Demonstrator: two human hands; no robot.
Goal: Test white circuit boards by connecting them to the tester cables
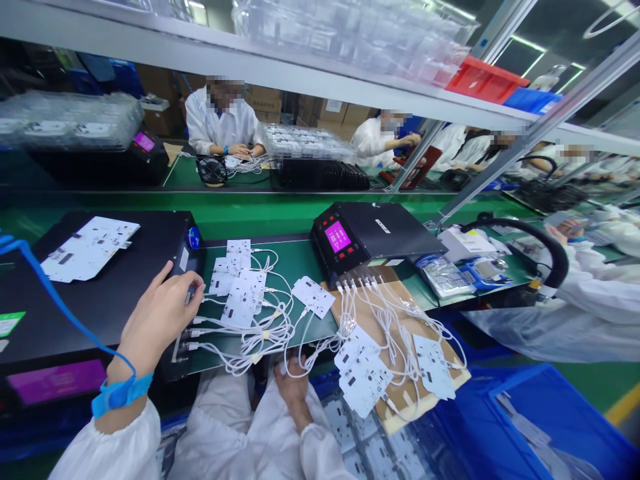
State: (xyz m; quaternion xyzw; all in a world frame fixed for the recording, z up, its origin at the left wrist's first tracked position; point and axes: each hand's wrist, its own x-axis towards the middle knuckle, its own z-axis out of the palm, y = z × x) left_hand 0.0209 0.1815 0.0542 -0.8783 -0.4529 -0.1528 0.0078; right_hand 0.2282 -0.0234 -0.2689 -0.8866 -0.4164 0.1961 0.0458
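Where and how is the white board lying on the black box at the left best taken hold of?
Probably by opposite long edges, from above on the right, the side nearest the left hand. The white board lies flat on the black box, thin, with dark patches on its upper face, so edges look the safer hold.

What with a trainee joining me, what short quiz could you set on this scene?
1. Pick one: the left hand is by (a) the fan, (b) the side of a black box where white cables plug in, (c) the blue bin.
2. True or false: the right hand lies on the brown cardboard.
3. Fill in: the wrist strap is ____ in colour.

Key: 1. b; 2. false, it is down by the white clothing; 3. blue.
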